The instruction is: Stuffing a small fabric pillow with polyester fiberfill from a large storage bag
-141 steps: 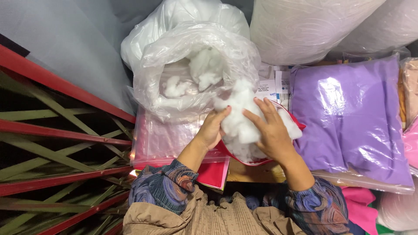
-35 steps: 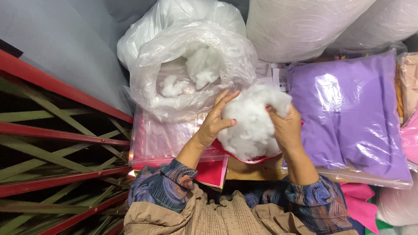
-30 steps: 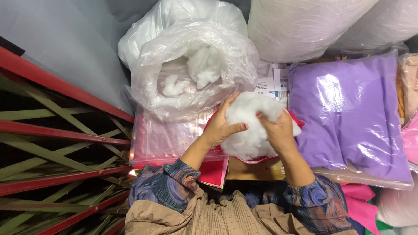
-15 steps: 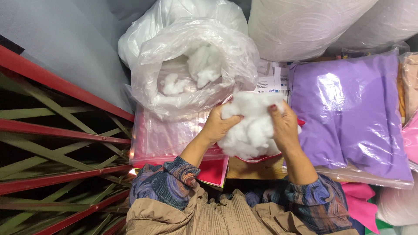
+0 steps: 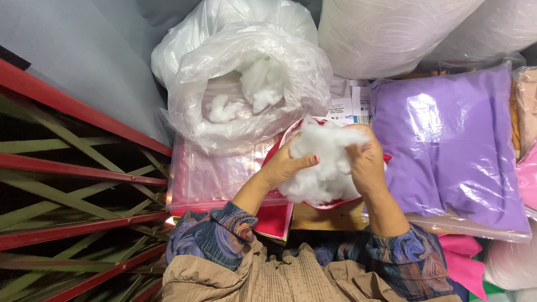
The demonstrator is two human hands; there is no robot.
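At frame centre, the left hand (image 5: pixel 288 165) and right hand (image 5: pixel 366 162) both clutch a white stuffing clump (image 5: pixel 321 165) over a red cover (image 5: pixel 330 204).

- A red metal rack (image 5: pixel 84 168) with green diagonal braces stood at nine o'clock.
- A grey-blue wall (image 5: pixel 78 50) rose at eleven o'clock.
- Big white rolls (image 5: pixel 391 33) lay at one o'clock under even light.

**Bags, packs and paper labels**

Open clear plastic bag (image 5: pixel 246 84) of white stuffing at upper centre. Flat clear pack (image 5: pixel 215 176) over red-pink cloth just below it. Large clear-wrapped purple pillow pack (image 5: pixel 453 140) at right. Small white paper labels (image 5: pixel 352 106) with blue print between bag and purple pack.
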